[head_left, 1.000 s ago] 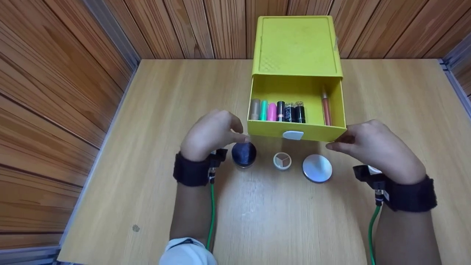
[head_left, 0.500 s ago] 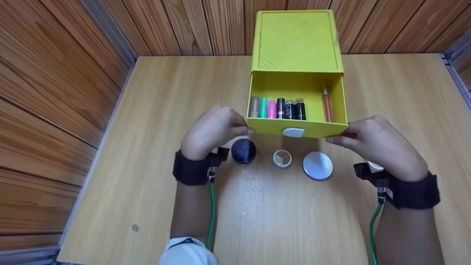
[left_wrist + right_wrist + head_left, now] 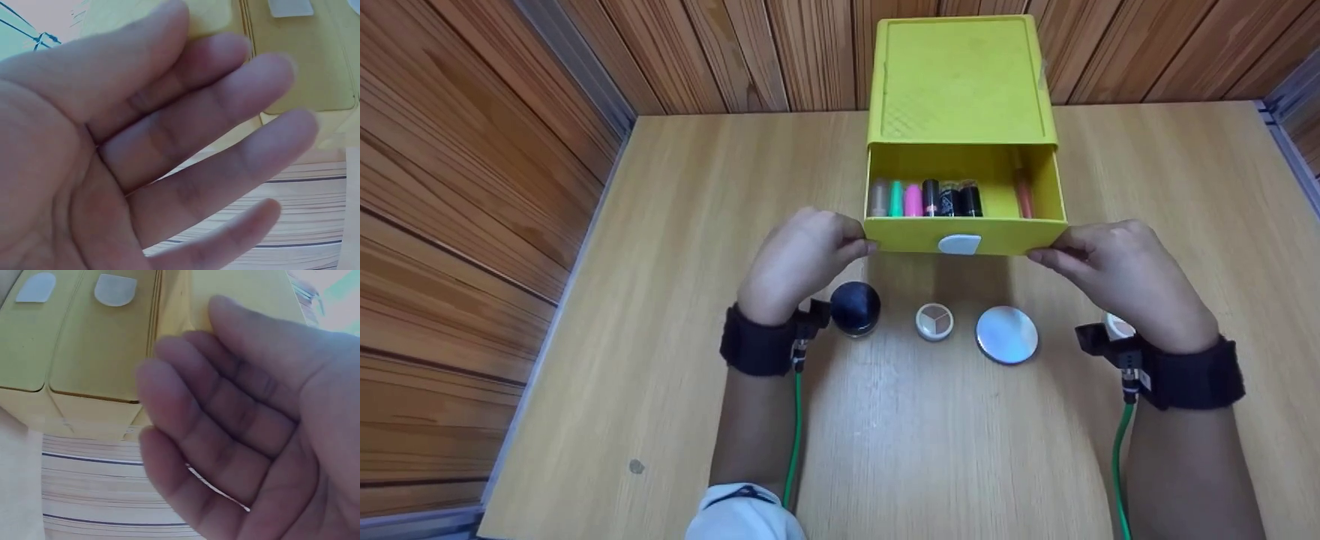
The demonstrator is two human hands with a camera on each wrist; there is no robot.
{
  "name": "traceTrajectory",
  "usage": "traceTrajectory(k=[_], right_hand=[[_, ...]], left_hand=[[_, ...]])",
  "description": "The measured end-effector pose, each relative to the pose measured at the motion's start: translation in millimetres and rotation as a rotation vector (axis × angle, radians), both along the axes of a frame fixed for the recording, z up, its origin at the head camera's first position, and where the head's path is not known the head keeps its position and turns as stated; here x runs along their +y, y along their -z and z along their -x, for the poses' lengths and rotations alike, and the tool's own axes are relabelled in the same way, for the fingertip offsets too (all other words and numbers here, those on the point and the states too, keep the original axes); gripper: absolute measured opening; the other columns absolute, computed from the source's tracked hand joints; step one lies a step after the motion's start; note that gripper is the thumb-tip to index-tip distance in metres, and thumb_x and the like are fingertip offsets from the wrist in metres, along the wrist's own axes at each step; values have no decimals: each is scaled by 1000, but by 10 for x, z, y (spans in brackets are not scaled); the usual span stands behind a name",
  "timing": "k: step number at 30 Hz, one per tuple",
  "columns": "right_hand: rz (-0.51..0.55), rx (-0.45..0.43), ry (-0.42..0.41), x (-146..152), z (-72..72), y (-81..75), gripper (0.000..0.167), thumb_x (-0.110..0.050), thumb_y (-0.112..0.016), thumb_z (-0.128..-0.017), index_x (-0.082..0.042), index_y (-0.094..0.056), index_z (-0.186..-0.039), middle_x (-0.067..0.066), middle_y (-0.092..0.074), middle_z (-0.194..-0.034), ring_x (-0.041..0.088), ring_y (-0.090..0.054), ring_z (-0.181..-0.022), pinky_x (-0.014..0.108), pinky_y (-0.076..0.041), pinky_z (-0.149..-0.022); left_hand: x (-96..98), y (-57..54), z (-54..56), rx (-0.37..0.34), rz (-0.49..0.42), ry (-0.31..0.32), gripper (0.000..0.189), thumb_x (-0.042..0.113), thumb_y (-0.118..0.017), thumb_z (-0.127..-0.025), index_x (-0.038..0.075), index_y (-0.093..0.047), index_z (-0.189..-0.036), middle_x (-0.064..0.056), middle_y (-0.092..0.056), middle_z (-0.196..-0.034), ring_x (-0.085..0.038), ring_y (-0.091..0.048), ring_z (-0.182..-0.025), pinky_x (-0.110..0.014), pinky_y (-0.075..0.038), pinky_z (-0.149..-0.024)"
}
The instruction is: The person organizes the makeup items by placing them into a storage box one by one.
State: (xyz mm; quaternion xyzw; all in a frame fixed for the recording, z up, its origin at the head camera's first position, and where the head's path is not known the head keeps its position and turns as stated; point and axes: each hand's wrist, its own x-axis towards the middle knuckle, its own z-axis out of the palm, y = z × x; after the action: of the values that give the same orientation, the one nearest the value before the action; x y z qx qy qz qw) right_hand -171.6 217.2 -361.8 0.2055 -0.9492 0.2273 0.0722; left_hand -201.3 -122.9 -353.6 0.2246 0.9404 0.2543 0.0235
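A yellow drawer (image 3: 911, 235) with a white pull tab (image 3: 960, 244) sticks out of a yellow drawer box (image 3: 964, 79). Its left front corner is gripped by my left hand (image 3: 810, 259), thumb toward the front face. My right hand (image 3: 1132, 277) grips the right front corner the same way. Inside, several lipstick-like tubes (image 3: 930, 198) stand in a row, in tan, green, pink and black. A reddish slim tube (image 3: 1024, 196) leans at the right. In the left wrist view the other fingers (image 3: 225, 163) extend loosely; in the right wrist view they curl more.
In front of the drawer lie a dark round container (image 3: 855, 309), a small three-part palette (image 3: 934, 322) and a white round compact (image 3: 1006, 335). Another small round palette (image 3: 1119, 325) is partly hidden by the right wrist. Lower drawer fronts (image 3: 107, 343) show in the right wrist view.
Both hands have moved away from me with the drawer, which sits farther into its box. Its front face shows more squarely, and the tubes inside are less visible. The table items stay put.
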Motion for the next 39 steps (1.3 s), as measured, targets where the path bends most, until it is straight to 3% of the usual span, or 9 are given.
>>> traceTrajectory(k=[7, 13, 19, 23, 31, 39], right_hand=[[42, 83, 50, -15, 72, 78, 22, -27, -69, -93, -8, -78, -95, 2, -71, -78, 14, -55, -61, 15, -37, -52], [144, 144, 105, -58, 183, 196, 25, -27, -69, -93, -3, -77, -94, 6, -73, -80, 18, -67, -72, 6, -39, -62], [243, 198, 181, -101, 312, 331, 27, -26, -67, -94, 0, -75, -91, 5, -70, -74, -2, -56, -64, 10, -40, -58], [334, 197, 214, -137, 382, 427, 26, -25, -67, -94, 0, -75, -91, 6, -71, -76, -9, -55, -64, 11, -42, -58], [461, 156, 276, -144, 505, 574, 29, -28, -67, -94, -1, -75, -91, 5, -72, -80, 3, -63, -65, 14, -47, -59], [490, 128, 335, -103, 560, 642, 38, -39, -67, -92, -3, -73, -82, 2, -70, -74, 12, -63, -63, 19, -43, -55]], left_hand=[[42, 33, 51, 64, -1, -13, 23, 31, -65, -95, 14, -75, -84, 7, -60, -69, -10, -47, -59, -26, -36, -52], [59, 122, 145, 191, -26, -49, 28, 31, -62, -98, 11, -71, -80, 5, -53, -64, -11, -44, -57, -27, -36, -53], [100, 258, 272, 262, -58, -111, 28, 34, -59, -98, 12, -72, -85, 5, -61, -69, -10, -48, -58, -27, -39, -51], [114, 340, 337, 290, -77, -148, 30, 36, -58, -99, 12, -73, -88, 5, -64, -72, -10, -49, -57, -27, -39, -49], [171, 596, 458, 393, -194, -231, 36, 41, -58, -97, 12, -73, -84, 5, -62, -68, -9, -50, -56, -27, -39, -50], [196, 774, 531, 411, -247, -271, 37, 44, -58, -96, 11, -75, -97, 1, -73, -86, -10, -67, -75, -26, -52, -63]])
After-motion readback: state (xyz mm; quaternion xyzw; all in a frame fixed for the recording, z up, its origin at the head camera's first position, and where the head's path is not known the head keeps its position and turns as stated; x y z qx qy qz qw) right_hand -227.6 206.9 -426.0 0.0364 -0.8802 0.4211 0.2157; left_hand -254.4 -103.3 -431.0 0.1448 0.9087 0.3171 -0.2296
